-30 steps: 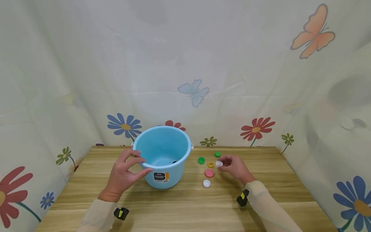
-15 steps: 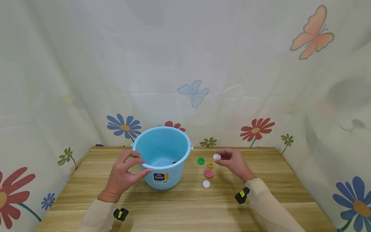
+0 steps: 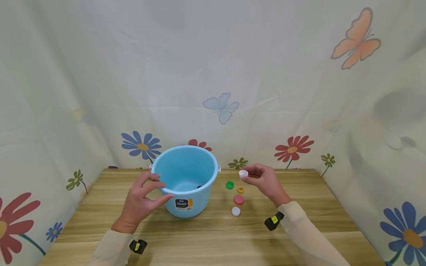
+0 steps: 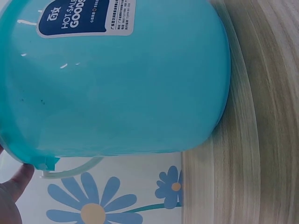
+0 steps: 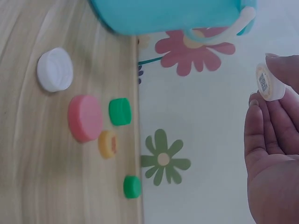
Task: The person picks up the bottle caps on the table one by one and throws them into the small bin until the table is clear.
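A light blue bucket [image 3: 189, 201] stands on the table, left of several bottle caps. My left hand [image 3: 139, 201] holds its near-left rim, fingers over the edge and thumb at the outer wall. In the left wrist view one finger [image 4: 21, 181] touches the bucket [image 4: 117, 98] near the handle mount. My right hand [image 3: 264, 181] pinches a white bottle cap [image 3: 243, 173] between thumb and fingers, raised above the table. The right wrist view shows a printed code on this cap [image 5: 265, 83]. A small dark thing [image 3: 199, 187] lies inside the bucket, mostly hidden.
On the table [image 3: 199, 244] lie a green cap [image 3: 230, 184], a yellow cap [image 3: 240, 190], a pink cap [image 3: 239, 200] and a white cap [image 3: 236, 211]. Another green cap [image 5: 132, 186] shows only in the right wrist view. A flowered curtain [image 3: 219, 74] hangs behind.
My right hand has lifted the white cap off the table and carried it slightly left, toward the bucket. The left hand and the bucket have kept their places.
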Tool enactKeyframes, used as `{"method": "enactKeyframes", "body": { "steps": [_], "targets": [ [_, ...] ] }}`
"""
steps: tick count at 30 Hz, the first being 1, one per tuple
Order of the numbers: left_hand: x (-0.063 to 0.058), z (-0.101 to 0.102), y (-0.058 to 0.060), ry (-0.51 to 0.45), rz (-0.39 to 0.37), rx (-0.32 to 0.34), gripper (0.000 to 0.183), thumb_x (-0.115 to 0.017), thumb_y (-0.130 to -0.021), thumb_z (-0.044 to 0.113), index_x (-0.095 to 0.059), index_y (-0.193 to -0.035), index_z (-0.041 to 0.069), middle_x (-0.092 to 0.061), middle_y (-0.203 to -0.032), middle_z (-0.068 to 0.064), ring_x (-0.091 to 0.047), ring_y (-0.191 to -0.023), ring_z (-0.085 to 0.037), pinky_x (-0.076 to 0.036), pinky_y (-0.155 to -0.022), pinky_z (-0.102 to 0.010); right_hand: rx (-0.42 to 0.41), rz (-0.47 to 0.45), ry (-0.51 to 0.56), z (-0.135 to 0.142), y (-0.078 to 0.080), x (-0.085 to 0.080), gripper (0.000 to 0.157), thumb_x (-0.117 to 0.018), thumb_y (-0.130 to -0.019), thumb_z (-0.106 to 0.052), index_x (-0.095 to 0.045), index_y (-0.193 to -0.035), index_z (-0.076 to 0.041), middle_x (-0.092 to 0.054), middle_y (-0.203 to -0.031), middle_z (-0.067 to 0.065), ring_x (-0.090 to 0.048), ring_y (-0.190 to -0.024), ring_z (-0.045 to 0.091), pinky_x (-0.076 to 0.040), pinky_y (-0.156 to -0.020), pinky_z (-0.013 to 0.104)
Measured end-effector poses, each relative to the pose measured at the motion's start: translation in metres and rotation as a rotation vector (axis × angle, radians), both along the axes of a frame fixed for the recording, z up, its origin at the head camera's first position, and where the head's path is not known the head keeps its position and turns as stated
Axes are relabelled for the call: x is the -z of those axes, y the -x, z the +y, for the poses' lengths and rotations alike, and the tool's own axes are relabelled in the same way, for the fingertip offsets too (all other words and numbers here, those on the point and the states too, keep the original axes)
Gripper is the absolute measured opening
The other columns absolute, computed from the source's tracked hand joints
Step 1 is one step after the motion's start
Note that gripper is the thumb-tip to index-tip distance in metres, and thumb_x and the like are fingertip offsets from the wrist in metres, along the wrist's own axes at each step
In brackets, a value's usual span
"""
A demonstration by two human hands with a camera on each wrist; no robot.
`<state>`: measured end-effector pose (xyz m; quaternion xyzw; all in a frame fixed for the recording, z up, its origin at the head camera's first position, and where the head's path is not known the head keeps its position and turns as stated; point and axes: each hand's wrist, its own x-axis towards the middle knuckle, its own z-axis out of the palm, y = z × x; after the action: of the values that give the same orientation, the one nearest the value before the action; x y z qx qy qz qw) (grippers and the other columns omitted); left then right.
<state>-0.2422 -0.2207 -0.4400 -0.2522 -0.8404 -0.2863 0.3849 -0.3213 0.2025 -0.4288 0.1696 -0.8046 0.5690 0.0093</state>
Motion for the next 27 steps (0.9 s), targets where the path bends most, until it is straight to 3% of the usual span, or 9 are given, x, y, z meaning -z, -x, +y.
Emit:
{"method": "enactKeyframes", "body": {
  "steps": [4,6,11,14,21,24,27],
  "targets": [
    [0.0,0.0,-0.001,0.0,0.004,0.009,0.038,-0.09,-0.073,0.049,-0.077,-0.092,0.019,-0.062,-0.11,-0.006,-0.06,-0.117,-0.029,-0.043,-0.111,-0.018,-0.007,0.006,0.013,-0.004,-0.002,-0.007,0.035,-0.083,-0.087,-0.021,-0.073,-0.118,-0.009,-0.073,-0.116,0.014,-0.072,-0.099,0.016,-0.062,-0.085,0.021],
    [-0.001,0.0,-0.001,0.004,0.001,0.009,0.037,-0.092,-0.071,0.046,-0.077,-0.092,0.019,-0.062,-0.11,-0.006,-0.06,-0.118,-0.029,-0.045,-0.11,-0.021,-0.009,0.017,0.02,-0.006,-0.002,-0.01,0.034,-0.083,-0.087,-0.02,-0.073,-0.118,-0.008,-0.073,-0.116,0.014,-0.072,-0.098,0.015,-0.062,-0.085,0.021],
    [-0.003,0.001,-0.003,0.003,-0.013,0.007,0.037,-0.096,-0.067,0.037,-0.077,-0.093,0.018,-0.062,-0.111,-0.008,-0.06,-0.119,-0.031,-0.057,-0.096,-0.052,-0.028,0.038,0.038,-0.011,-0.003,-0.019,0.036,-0.083,-0.087,-0.02,-0.073,-0.119,-0.008,-0.073,-0.117,0.015,-0.072,-0.098,0.016,-0.062,-0.085,0.021],
    [-0.004,0.001,-0.003,-0.002,-0.022,0.005,0.037,-0.096,-0.068,0.038,-0.077,-0.093,0.017,-0.062,-0.112,-0.009,-0.06,-0.119,-0.031,-0.057,-0.093,-0.057,-0.042,0.032,0.041,-0.015,-0.004,-0.023,0.038,-0.084,-0.087,-0.022,-0.073,-0.12,-0.008,-0.073,-0.118,0.015,-0.072,-0.1,0.019,-0.062,-0.086,0.021],
    [-0.002,0.0,-0.001,0.001,-0.032,-0.005,0.039,-0.095,-0.069,0.04,-0.078,-0.094,0.016,-0.062,-0.112,-0.008,-0.06,-0.12,-0.029,-0.056,-0.097,-0.052,-0.052,0.013,0.063,-0.025,-0.003,-0.029,0.044,-0.083,-0.087,-0.027,-0.071,-0.125,-0.008,-0.073,-0.12,0.01,-0.072,-0.103,0.023,-0.062,-0.088,0.023],
    [-0.002,0.0,-0.001,-0.004,-0.024,0.004,0.039,-0.094,-0.07,0.041,-0.078,-0.093,0.014,-0.062,-0.112,-0.008,-0.06,-0.118,-0.028,-0.052,-0.107,-0.031,-0.058,0.014,0.087,-0.03,-0.002,-0.031,0.042,-0.083,-0.087,-0.027,-0.072,-0.123,-0.009,-0.073,-0.119,0.009,-0.072,-0.102,0.022,-0.063,-0.088,0.024],
    [-0.002,0.0,-0.001,-0.007,-0.014,0.011,0.038,-0.092,-0.072,0.045,-0.078,-0.092,0.015,-0.062,-0.111,-0.008,-0.06,-0.117,-0.029,-0.037,-0.113,-0.012,-0.074,0.014,0.124,-0.037,-0.001,-0.032,0.043,-0.084,-0.087,-0.024,-0.071,-0.124,-0.007,-0.073,-0.118,0.011,-0.072,-0.101,0.022,-0.062,-0.089,0.025]
  ]
}}
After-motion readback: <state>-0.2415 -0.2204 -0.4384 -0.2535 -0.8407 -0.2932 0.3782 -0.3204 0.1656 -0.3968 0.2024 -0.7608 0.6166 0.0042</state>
